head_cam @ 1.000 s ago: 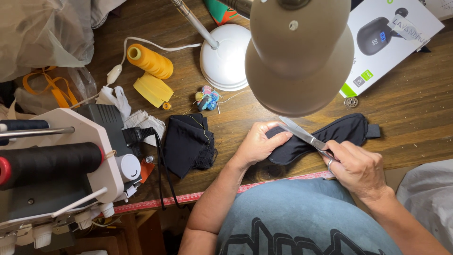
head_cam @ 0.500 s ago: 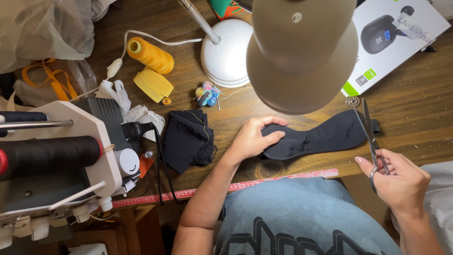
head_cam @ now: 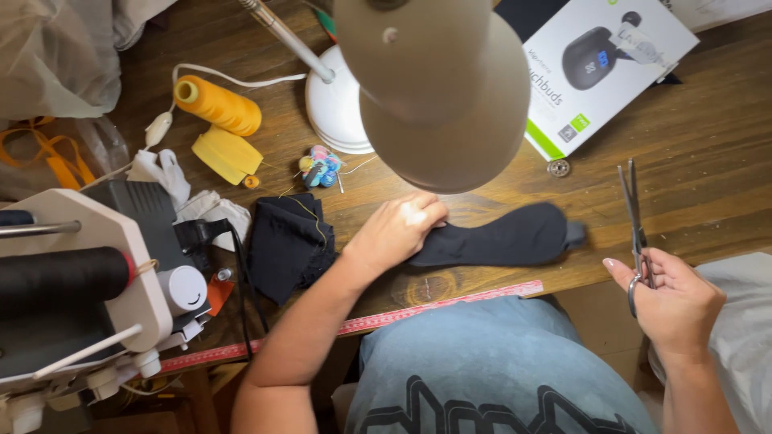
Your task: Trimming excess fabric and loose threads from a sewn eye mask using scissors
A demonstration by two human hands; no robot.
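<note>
Under lamp shade point(head_cam: 438, 96): black fabric piece point(head_cam: 503, 239) partly hidden by left hand point(head_cam: 398, 229).

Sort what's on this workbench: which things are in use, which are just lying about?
In use: left hand pressing the black fabric piece; right hand holding scissors.

Lying about: orange thread cone, lamp, white box, folded black cloth, sewing machine.

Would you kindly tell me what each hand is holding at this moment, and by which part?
The right hand holds the scissors by their handle loops, blades closed and pointing up. The left hand rests on one end of the black cloth, not visibly gripping it.
</note>
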